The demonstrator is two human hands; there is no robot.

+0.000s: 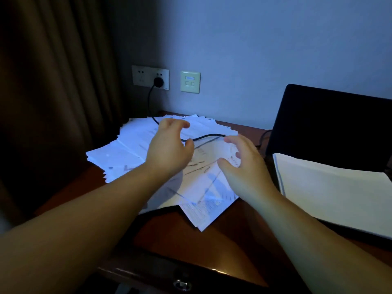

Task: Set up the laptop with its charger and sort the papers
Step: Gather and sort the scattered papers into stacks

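Observation:
A loose spread of printed papers [131, 145] covers the back left of the wooden desk [212, 240]. A black charger cable [209, 136] runs from a plug [158, 82] in the wall socket across the papers toward the open laptop [331, 128] at the right. My left hand [169, 147] hovers over the papers with fingers loosely curled and its fingertips close to the cable. My right hand [239, 160] hovers beside it, fingers spread and relaxed, holding nothing. A neat white paper stack [331, 192] lies on the laptop's keyboard area.
A brown curtain [53, 92] hangs at the left. A second wall plate [190, 81] sits to the right of the socket. A drawer with a metal lock [182, 284] is below the desk's front edge.

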